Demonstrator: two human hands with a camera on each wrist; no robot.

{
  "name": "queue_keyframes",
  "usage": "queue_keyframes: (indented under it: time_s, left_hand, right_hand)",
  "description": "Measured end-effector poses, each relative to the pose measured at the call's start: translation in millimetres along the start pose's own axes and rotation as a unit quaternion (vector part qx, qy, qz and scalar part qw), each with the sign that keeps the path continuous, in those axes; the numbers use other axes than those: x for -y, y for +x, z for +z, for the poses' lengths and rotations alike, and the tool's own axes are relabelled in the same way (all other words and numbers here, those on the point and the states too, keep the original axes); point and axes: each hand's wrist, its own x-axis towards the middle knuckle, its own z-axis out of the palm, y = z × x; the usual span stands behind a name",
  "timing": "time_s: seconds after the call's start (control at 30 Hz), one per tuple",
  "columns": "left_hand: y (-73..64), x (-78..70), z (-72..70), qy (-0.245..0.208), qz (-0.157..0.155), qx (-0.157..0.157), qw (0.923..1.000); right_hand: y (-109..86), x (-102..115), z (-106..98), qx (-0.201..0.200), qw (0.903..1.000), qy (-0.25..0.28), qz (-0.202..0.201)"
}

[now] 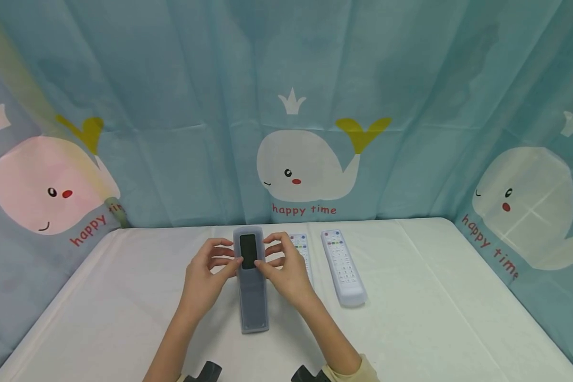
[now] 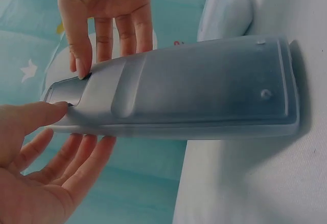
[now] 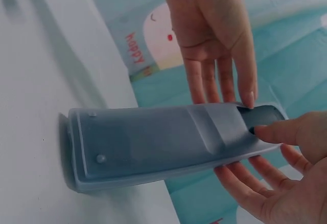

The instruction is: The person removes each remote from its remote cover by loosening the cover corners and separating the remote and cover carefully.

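Teal curtain fabric (image 1: 210, 175) printed with whales and the words "happy time" forms the backdrop; a white-covered desk (image 1: 410, 318) lies before you. Directly in front of you is the blue-grey cover (image 1: 254, 302), its back face toward you, tilted, with the upper end raised and the lower end at the desk surface. Near its upper end, note the dark rectangular opening (image 1: 248, 249); a shallow recess crosses the face below it. Whether the cover contains a remote, you cannot tell.

Your left hand (image 1: 207, 273) grips the left edge: the thumb presses at the lower corner of the opening, and the other fingers, slightly spread, bear against the side. Your right hand (image 1: 288, 273) mirrors this on the right edge, thumb at the opposite lower corner, fingers likewise a little apart. Together your fingers pinch the cover from both sides.

Just beyond your right hand lies a white remote (image 1: 300, 245), button side up, partly hidden by that hand. Farther right, a second remote (image 1: 345, 268) lies at a slant, its keypad facing up. Black wrist mounts (image 1: 204, 372) show at the bottom edge, next to a pale yellow cuff (image 1: 355, 371) on your right arm.
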Motion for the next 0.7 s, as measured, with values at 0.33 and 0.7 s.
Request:
queue_keyframes:
  time_s: [0.33,0.7]
  left_hand:
    - [-2.9,-8.7,0.7,0.016,0.007,-0.028,0.9995]
    - [-7.2,-17.4,-0.3,0.012,0.015,-0.044,0.9988]
  right_hand:
    - [-1.4,6.4,-0.8,-0.016,0.9994,-0.013,-0.028]
    - [-5.1,15.7,-2.9,-0.023,0.9985,-0.016,-0.046]
